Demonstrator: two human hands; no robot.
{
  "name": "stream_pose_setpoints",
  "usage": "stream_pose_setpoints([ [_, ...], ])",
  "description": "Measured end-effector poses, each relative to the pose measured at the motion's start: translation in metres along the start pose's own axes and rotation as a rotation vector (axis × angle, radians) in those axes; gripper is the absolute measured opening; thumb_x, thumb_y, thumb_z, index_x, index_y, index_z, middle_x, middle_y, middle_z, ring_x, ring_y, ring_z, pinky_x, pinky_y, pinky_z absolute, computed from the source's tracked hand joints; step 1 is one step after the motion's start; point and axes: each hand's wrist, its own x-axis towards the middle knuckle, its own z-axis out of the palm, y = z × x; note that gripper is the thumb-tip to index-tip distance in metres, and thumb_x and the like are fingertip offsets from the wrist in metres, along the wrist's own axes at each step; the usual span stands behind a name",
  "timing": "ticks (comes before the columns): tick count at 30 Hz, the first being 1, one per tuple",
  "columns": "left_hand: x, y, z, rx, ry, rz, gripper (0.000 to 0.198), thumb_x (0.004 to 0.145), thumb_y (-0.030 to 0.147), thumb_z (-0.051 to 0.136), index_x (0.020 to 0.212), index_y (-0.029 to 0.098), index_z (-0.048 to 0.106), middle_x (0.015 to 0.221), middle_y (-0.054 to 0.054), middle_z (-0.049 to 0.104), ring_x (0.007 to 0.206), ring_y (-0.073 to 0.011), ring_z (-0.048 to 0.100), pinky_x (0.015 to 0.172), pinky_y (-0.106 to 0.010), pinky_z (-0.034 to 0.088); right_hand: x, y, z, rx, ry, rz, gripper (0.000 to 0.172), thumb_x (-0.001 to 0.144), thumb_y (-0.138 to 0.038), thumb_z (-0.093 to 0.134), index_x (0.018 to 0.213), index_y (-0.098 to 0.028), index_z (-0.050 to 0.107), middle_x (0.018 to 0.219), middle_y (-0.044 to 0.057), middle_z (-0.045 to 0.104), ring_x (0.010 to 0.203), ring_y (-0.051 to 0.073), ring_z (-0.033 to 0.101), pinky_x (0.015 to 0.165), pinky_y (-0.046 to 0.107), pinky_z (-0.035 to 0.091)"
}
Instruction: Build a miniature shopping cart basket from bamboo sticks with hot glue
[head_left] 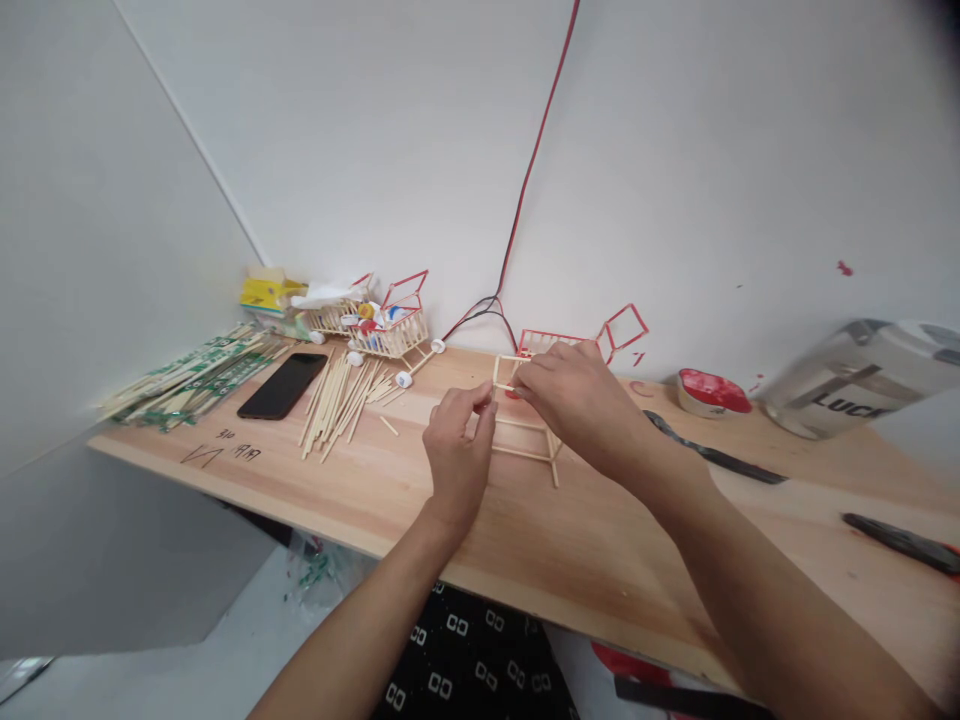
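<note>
Bare table point(585, 540) toward near edge; left hand point(457, 450) and right hand point(577, 395) both pinching stick frame point(525, 440), wrists low.

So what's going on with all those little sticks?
A person sits at a wooden table. The left hand and right hand both pinch a small stick frame that stands on the table. A pile of loose sticks lies to the left beside a black phone. Little stick carts stand by the wall.
</note>
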Motion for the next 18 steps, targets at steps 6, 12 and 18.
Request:
stream_pose_setpoints([
  [6, -0.0002, -0.0004, 0.0004, -0.008, 0.011, 0.014, 0.015, 0.086, 0.014, 0.061, 0.099, 0.018, 0.066, 0.086, -0.003, 0.068, 0.081, -0.0142, 0.061, 0.072, -0.027, 0.045, -0.0001, -0.0002, -0.0001, 0.001, -0.021, 0.014, 0.016, 0.093, -0.016, 0.053, 0.079, -0.017, 0.062, 0.080, 0.005, 0.066, 0.081, 0.022, 0.052, 0.072, 0.032, 0.022],
  [12, 0.0002, -0.0002, 0.0003, -0.005, 0.012, 0.020, 0.014, 0.087, 0.013, 0.060, 0.099, 0.018, 0.066, 0.088, -0.003, 0.069, 0.083, -0.0143, 0.062, 0.073, -0.027, 0.046, 0.0007, -0.0012, -0.0021, 0.008, -0.028, 0.026, 0.015, 0.092, -0.016, 0.053, 0.080, -0.016, 0.062, 0.081, 0.005, 0.067, 0.082, 0.022, 0.052, 0.072, 0.032, 0.022],
  [18, 0.0001, -0.0001, 0.0001, -0.014, 0.012, 0.018, 0.015, 0.087, 0.014, 0.060, 0.100, 0.019, 0.066, 0.087, -0.003, 0.068, 0.081, -0.0145, 0.062, 0.072, -0.028, 0.046, 0.0011, -0.0014, -0.0020, 0.012, -0.020, 0.025, 0.015, 0.092, -0.016, 0.053, 0.080, -0.016, 0.062, 0.080, 0.005, 0.067, 0.081, 0.022, 0.051, 0.072, 0.032, 0.022],
])
